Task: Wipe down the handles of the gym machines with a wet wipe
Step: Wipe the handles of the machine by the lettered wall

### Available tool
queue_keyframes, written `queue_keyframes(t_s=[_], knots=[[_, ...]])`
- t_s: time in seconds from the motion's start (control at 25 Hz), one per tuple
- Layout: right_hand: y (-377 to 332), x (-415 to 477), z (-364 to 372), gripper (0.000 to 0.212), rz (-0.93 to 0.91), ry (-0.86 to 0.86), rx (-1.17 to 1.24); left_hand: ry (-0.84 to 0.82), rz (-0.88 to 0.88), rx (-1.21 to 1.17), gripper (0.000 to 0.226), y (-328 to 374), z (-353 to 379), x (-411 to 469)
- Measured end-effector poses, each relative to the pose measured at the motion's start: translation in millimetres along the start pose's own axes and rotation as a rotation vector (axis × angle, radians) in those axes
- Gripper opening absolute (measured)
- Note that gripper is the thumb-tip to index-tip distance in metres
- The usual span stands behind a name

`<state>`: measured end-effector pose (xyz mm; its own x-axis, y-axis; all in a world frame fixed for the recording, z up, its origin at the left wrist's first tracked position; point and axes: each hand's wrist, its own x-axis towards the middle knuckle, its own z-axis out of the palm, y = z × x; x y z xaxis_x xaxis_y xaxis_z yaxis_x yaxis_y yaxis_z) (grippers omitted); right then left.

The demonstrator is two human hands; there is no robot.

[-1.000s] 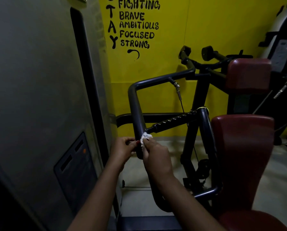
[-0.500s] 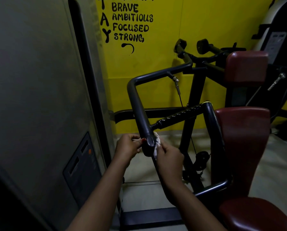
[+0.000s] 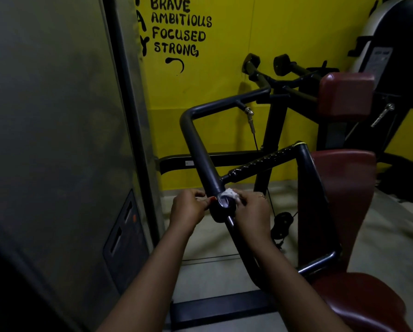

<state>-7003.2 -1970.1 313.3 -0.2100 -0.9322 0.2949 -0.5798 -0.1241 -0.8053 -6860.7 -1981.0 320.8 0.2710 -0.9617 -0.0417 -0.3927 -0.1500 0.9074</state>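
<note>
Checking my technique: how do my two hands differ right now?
The right hand pinches the white wipe against the bar; the left hand shows no wipe, curled fingers touching the bar's other side. The left hand is nearer the grey panel, the right nearer the red seat. Both meet at the bar.

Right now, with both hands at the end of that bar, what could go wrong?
1. The wipe is a small crumpled wad pinched by the right hand against the bar; it could slip and drop to the floor.
2. The left hand grips the bar's end only with its fingertips; if this arm pivots, it may swing.
3. The ribbed grip sits beyond the wipe and could get skipped.
</note>
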Motion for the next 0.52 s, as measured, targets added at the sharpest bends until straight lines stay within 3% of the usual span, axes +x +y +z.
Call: queue_keyframes(t_s=[0.12,0.32,0.4,0.52], knots=[[-3,18,1,0.014,0.467,-0.221,0.375,0.005,0.012,0.010,0.032,-3,1,0],[-6,15,-10,0.031,0.908,-0.400,0.713,0.017,0.016,0.020,0.039,-2,2,2],[-12,22,-5,0.034,1.010,-0.435,0.695,0.006,0.007,0.018,0.039,-1,1,3],[-26,21,-8,0.042,1.015,-0.513,0.686,-0.006,-0.002,0.026,0.039,0,-1,2]])
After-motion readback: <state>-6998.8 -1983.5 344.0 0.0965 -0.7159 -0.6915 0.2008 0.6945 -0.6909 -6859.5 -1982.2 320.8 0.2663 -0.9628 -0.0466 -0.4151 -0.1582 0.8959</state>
